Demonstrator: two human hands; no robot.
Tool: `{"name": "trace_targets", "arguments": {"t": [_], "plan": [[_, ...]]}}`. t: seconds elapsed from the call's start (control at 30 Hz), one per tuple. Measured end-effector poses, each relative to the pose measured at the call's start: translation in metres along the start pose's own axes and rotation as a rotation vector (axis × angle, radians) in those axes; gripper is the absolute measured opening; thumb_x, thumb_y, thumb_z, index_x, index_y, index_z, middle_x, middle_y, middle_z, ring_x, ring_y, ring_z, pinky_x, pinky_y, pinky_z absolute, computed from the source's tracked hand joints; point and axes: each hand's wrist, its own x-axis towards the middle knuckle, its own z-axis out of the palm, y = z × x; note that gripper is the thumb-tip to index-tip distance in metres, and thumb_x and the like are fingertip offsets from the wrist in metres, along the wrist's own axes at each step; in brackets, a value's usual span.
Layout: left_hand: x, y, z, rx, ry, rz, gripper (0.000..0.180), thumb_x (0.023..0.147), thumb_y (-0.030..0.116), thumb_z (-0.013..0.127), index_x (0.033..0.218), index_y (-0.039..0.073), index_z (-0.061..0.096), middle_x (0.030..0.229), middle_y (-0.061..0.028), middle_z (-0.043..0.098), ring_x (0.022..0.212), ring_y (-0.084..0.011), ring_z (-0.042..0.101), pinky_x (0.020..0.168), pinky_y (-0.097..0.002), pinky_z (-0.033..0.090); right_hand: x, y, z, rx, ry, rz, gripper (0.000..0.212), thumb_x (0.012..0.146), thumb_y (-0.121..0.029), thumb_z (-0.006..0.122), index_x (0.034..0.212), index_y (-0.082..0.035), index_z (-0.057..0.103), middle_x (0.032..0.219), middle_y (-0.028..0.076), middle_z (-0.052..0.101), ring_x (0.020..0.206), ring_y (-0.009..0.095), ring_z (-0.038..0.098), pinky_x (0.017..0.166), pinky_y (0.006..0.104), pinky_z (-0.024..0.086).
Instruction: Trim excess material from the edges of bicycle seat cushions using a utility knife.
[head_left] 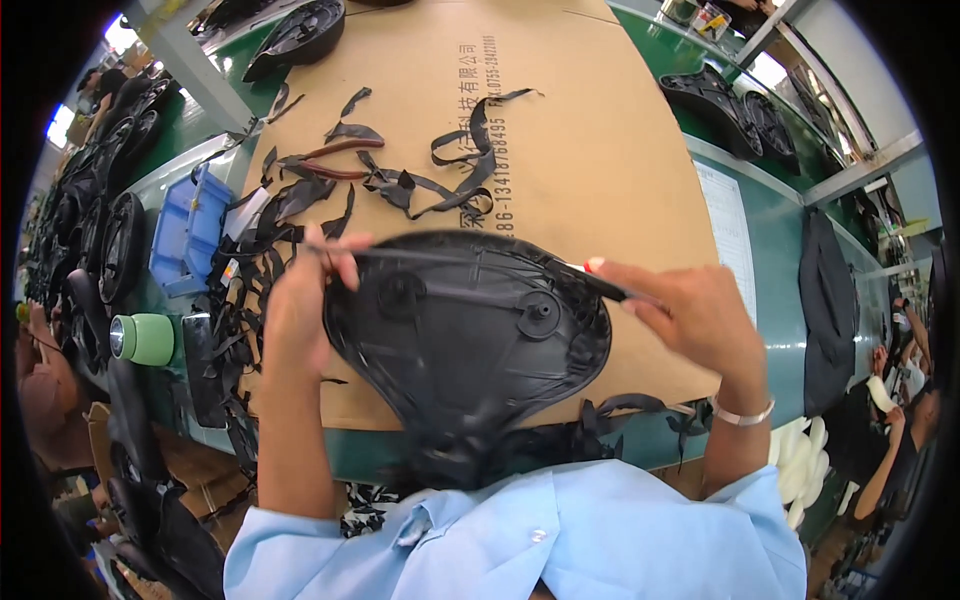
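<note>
A black seat shell (455, 345), apparently a saddle, lies underside up in front of me, with its narrow end toward my body. Ribs and two round bosses show inside it. My left hand (298, 305) is at its far left edge, thumb and fingers pinching one end of a thin black strip (430, 257). That strip runs taut along the far rim toward the right. At the right rim my right hand (700, 315) is closed around a slim dark tool (607, 288), perhaps a knife, with a small red and white spot beside the fingers. Its tip is unclear.
Brown cardboard (600, 130) covers the green bench. Black offcuts (480, 150) and red-handled pliers (335, 162) lie on it. At left are a blue bin (190, 235), a green-lidded container (145, 340) and a phone-like slab (203, 370). More seats (710, 105) rest beyond; people work at both sides.
</note>
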Motion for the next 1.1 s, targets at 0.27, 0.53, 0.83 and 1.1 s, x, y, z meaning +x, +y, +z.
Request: {"name": "trace_targets", "arguments": {"t": [0.27,0.53,0.83,1.1], "plan": [[-0.073,0.034,0.027,-0.319,-0.514,0.496,0.065,0.099,0.053,0.017,0.064,0.011,0.053,0.056,-0.0061,0.048,0.049,-0.0174,0.045,0.06,-0.0328,0.039,0.051,0.019,-0.007,-0.176,-0.02,-0.458,0.047,0.084,-0.022,0.062,0.127,-0.038,0.052,0.054,0.003,0.05,0.051,0.021,0.054,0.048,0.0345,0.039],[-0.039,0.098,-0.05,-0.608,-0.415,0.692,0.047,0.102,0.037,0.028,0.061,0.014,0.034,0.044,0.005,0.024,0.035,-0.0059,0.017,0.038,-0.0238,0.017,0.0,0.016,-0.01,-0.232,-0.039,-0.261,0.052,0.081,-0.014,0.064,0.129,-0.032,0.053,0.051,0.002,0.04,0.042,0.018,0.044,0.042,0.0323,0.033],[0.003,0.042,0.054,1.405,-0.469,0.607,0.019,0.073,0.021,0.07,0.076,0.004,0.062,0.098,-0.0081,0.06,0.098,-0.0284,0.054,0.091,-0.0352,0.038,0.005,0.003,-0.02,-0.197,-0.06,-0.229,0.051,0.08,-0.012,0.064,0.128,-0.028,0.055,0.051,0.002,0.042,0.042,0.017,0.045,0.042,0.0323,0.032],[-0.005,0.013,0.069,0.738,-0.822,0.95,0.016,0.077,0.019,0.069,0.071,0.007,0.062,0.099,-0.0007,0.064,0.113,-0.0246,0.052,0.094,-0.0405,0.032,0.031,0.01,-0.02,-0.021,-0.131,-0.329,0.049,0.081,-0.018,0.064,0.127,-0.032,0.055,0.053,0.0,0.046,0.048,0.018,0.049,0.044,0.0323,0.034]]}}
